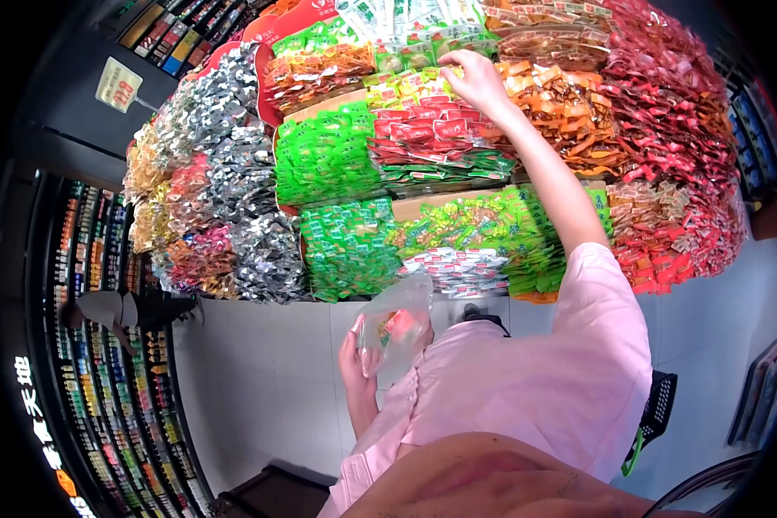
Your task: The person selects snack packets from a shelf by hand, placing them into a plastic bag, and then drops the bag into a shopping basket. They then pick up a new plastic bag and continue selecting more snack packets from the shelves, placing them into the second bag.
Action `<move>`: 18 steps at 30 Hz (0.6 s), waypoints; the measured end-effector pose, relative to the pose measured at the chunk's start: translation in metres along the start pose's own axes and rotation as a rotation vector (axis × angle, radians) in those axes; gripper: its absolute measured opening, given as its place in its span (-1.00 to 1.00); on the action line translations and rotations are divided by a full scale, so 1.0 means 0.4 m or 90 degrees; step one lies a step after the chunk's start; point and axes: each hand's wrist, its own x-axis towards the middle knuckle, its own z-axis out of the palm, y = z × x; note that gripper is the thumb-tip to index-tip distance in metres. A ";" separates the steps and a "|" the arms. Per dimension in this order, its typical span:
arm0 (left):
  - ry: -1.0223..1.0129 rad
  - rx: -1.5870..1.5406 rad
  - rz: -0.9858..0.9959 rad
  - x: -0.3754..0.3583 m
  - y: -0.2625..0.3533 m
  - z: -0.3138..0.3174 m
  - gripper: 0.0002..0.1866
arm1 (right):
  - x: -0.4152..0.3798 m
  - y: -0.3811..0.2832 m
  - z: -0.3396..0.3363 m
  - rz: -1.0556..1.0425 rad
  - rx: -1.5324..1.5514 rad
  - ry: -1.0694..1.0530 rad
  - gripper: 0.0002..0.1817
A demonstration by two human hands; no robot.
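Note:
My left hand (352,361) is closed on a clear plastic bag (413,302), low in front of my body. A few small packets, red and green among them, show through its film. My right arm stretches far across the snack display. My right hand (477,79) is over the yellow packets (403,89), near the green-and-white packets behind them. Its fingers are bent but apart, and I see nothing between them. Just below that hand lie red packets (427,127).
Bright green packets (328,155), silver-wrapped pieces (242,173) and red packets (665,104) fill the display. A price sign (118,85) stands at its left. Tall shelves (104,363) line the left side, where another person (112,308) stands. A black basket (659,404) is at my right side.

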 end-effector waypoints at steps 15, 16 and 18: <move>0.040 -0.037 0.030 -0.019 -0.046 0.014 -0.48 | 0.345 0.230 0.096 0.061 -0.153 -0.014 -0.61; 0.044 -0.039 0.033 -0.020 -0.048 0.013 -0.48 | 0.367 0.283 0.123 0.057 -0.175 -0.044 -0.62; 0.051 -0.043 0.039 -0.020 -0.051 0.014 -0.48 | 0.368 0.316 0.153 0.047 -0.160 -0.042 -0.65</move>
